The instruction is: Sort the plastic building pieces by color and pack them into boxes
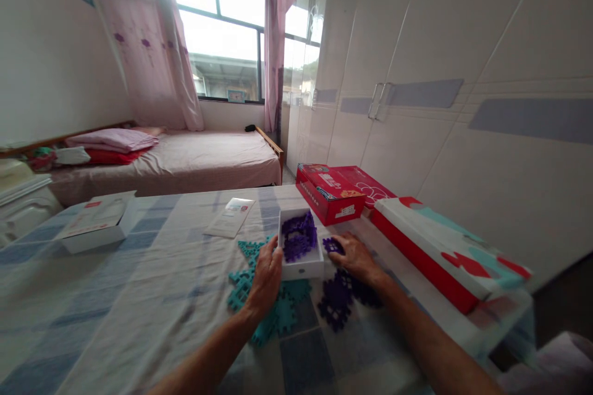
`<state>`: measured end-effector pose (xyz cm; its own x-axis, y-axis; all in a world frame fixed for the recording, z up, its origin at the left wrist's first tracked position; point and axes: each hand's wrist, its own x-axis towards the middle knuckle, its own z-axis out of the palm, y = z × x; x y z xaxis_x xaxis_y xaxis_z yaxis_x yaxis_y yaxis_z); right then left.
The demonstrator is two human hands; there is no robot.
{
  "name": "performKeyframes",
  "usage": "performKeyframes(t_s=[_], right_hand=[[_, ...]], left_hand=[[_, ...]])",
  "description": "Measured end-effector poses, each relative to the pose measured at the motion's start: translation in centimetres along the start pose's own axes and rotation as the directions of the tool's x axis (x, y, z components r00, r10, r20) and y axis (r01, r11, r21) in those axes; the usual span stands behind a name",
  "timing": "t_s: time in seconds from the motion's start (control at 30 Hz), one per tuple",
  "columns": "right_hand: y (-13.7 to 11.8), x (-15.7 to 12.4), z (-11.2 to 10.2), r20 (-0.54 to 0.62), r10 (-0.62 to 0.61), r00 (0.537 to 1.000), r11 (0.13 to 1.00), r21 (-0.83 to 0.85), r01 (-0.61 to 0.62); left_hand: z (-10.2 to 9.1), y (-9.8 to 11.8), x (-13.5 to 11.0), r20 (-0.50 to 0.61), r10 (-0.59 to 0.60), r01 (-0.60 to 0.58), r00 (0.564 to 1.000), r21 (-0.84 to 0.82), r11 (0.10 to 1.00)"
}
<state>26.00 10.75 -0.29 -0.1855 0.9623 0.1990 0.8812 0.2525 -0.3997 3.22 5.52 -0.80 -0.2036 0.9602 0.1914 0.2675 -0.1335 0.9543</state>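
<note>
A small white box [302,270] sits on the table with several purple interlocking toy pieces [299,237] inside it. My left hand [265,278] holds the box by its left side, fingers closed against the wall. Just right of the box, my right hand [356,255] is closed on a flat purple piece with notched edges [332,245]. Under and around my left hand spread several teal notched pieces [278,316]. More dark purple pieces [336,301] lie below my right hand, partly covered by my forearm.
A white carton [99,222] stands at the left of the cloth-covered table [152,271], and a paper leaflet [230,217] lies behind the box. Red boxes [330,197] and a long red-and-white box [445,253] line the right edge. A bed [217,157] is beyond.
</note>
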Motion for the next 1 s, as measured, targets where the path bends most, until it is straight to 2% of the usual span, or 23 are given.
performKeyframes(t_s=[0.1,0.2,0.27,0.37,0.47,0.6,0.67,0.77,0.83,1.0], right_hand=[[0.2,0.0,0.8,-0.004,-0.004,1.000,1.000,-0.019,0.004],[0.6,0.0,0.6,-0.027,0.050,0.998,0.997,0.060,-0.049],[0.6,0.0,0.0,-0.087,0.096,0.992,0.987,0.139,-0.083],[-1.1,-0.3,-1.6,-0.190,0.113,0.975,0.962,0.268,-0.059],[-4.3,-0.4,-3.1,-0.214,-0.005,0.977,0.945,0.319,0.074],[-7.6,0.2,-3.1,-0.150,-0.209,0.966,0.950,0.205,0.238],[-8.2,0.7,-2.3,-0.129,-0.193,0.973,0.978,0.058,0.202],[-8.6,0.8,-0.9,-0.116,-0.107,0.987,0.990,-0.107,0.095],[-8.9,0.4,-0.4,-0.105,-0.106,0.989,0.989,-0.118,0.093],[-10.3,-0.9,-0.9,-0.050,-0.242,0.969,0.969,0.036,0.243]], left_hand=[[-0.1,-0.1,0.0,-0.038,0.047,-0.049,0.998,-0.058,0.997],[0.3,-0.6,0.1,-0.106,0.069,-0.071,0.992,-0.018,0.997],[0.7,-1.0,0.1,-0.140,0.079,-0.079,0.987,0.011,0.997],[1.2,-1.4,0.1,-0.129,0.115,-0.109,0.985,0.048,0.993],[1.2,-1.6,0.0,-0.097,0.157,-0.151,0.983,0.065,0.986],[1.0,-1.5,0.0,-0.089,0.160,-0.154,0.983,0.069,0.986],[1.0,-1.5,0.0,-0.087,0.150,-0.144,0.985,0.070,0.987],[1.0,-1.5,0.1,-0.086,0.144,-0.137,0.986,0.084,0.987],[1.0,-1.6,0.2,-0.098,0.140,-0.132,0.985,0.083,0.988],[1.0,-1.7,0.2,-0.093,0.145,-0.140,0.985,0.059,0.988]])
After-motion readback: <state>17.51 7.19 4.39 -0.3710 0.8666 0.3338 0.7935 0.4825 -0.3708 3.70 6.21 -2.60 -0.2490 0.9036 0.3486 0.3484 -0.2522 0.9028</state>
